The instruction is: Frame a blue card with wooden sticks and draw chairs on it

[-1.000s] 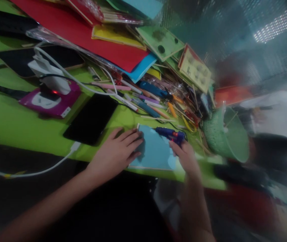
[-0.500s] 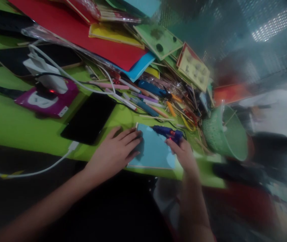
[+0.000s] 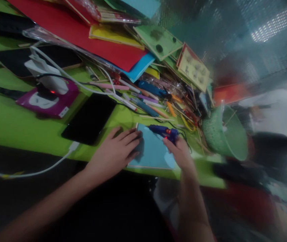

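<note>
The right hand (image 3: 182, 153) wraps the rear of a blue glue gun (image 3: 162, 130), likely light, rigid and hot-tipped, above a light-blue card (image 3: 151, 153) between both hands, probably thin, stiffish and best steadied where the left hand (image 3: 113, 149) rests, loosely spread, on its left edge

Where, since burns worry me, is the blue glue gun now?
In the head view, right of centre, the glue gun is in the right hand near the upper right edge of the light-blue sheet.
</note>
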Action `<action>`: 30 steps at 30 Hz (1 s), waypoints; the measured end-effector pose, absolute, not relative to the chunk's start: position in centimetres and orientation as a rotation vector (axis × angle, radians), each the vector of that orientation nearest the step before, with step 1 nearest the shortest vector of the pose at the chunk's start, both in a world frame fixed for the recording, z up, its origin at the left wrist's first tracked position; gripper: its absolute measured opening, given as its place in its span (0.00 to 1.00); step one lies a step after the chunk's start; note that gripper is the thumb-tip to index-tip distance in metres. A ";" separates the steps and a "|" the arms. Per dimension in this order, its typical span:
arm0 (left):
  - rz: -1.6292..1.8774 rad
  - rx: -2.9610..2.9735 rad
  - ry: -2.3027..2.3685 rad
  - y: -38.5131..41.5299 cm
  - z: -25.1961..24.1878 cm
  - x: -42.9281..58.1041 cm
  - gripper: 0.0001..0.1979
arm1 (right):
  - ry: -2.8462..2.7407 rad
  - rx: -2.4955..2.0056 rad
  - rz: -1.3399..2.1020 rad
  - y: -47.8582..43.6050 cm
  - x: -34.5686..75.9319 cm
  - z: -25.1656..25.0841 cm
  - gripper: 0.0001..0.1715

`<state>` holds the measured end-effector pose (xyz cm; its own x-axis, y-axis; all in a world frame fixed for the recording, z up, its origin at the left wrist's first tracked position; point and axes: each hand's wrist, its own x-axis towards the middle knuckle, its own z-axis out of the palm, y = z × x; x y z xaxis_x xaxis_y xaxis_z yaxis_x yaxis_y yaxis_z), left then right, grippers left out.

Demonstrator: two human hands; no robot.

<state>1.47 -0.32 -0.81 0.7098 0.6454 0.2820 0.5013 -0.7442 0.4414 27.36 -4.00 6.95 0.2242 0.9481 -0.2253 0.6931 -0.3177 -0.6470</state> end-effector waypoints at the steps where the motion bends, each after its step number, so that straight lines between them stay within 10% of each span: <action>1: 0.607 2.585 0.896 -0.3 -0.8 1.5 0.18 | -1.510 -2.102 0.833 -4.1 27.5 7.0 0.21; 30: 0.640 2.601 0.895 -0.2 -0.8 1.5 0.19 | -1.426 -2.162 0.801 -5.3 28.8 7.2 0.21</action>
